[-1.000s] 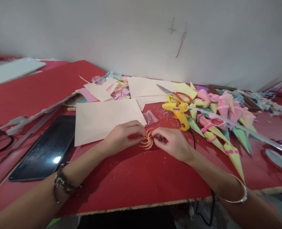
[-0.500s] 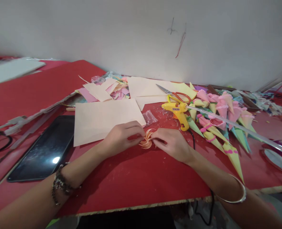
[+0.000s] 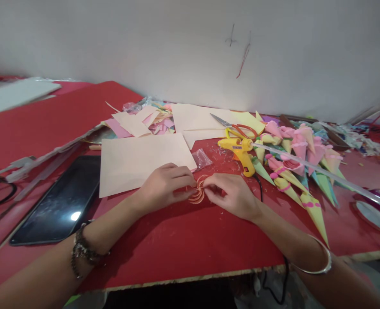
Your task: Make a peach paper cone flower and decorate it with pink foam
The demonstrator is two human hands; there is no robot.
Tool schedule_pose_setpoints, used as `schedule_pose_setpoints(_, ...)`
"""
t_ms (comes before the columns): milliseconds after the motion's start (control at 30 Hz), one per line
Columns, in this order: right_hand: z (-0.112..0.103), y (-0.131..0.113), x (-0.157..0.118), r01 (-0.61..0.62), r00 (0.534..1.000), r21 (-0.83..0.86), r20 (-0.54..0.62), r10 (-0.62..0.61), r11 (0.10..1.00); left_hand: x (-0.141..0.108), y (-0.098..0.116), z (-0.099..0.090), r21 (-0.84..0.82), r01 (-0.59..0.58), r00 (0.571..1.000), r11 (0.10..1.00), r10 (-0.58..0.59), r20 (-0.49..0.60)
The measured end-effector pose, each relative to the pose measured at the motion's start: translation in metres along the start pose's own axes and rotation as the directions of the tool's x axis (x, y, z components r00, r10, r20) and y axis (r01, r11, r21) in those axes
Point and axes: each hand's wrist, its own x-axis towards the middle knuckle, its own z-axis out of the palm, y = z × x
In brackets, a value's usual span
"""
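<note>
Between my two hands, a small peach paper flower (image 3: 197,195) with curled strips lies on the red tabletop (image 3: 190,244). My left hand (image 3: 167,186) pinches its left side, and my right hand (image 3: 230,193) pinches the right side. The fingertips partly cover its outer strips. Behind my left hand lies a cream paper sheet (image 3: 141,159), and a small clear plastic bag (image 3: 202,159) sits just beyond the flower. Close to my right hand rests a yellow hot glue gun (image 3: 239,150) with a long clear glue stick (image 3: 321,171) in it.
Orange-handled scissors (image 3: 238,128) lie on more paper behind the glue gun. Pink, yellow and green paper cones (image 3: 301,159) are heaped at the right. A black phone (image 3: 58,201) lies at the left. Paper scraps (image 3: 145,120) pile up near the wall, and a tape roll (image 3: 373,214) stands far right.
The flower's strips have turned and bunched more tightly into round curls between my fingers. Both hands have stayed almost in place.
</note>
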Motion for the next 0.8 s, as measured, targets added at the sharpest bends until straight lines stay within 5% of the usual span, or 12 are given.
schedule_pose_setpoints(333,0.0010,0.0011,-0.0012,0.010,1.000,0.018,-0.028,-0.010,1.000,0.0013,0.0018,-0.0022,0.161,-0.143,0.990,0.976,0.143,0.010)
schedule_pose_setpoints(800,-0.0008,0.0003,-0.0007,0.060,0.998,-0.013,0.008,-0.060,0.998,0.0003,0.0029,-0.0015,0.129,-0.081,0.997,0.988,0.081,0.010)
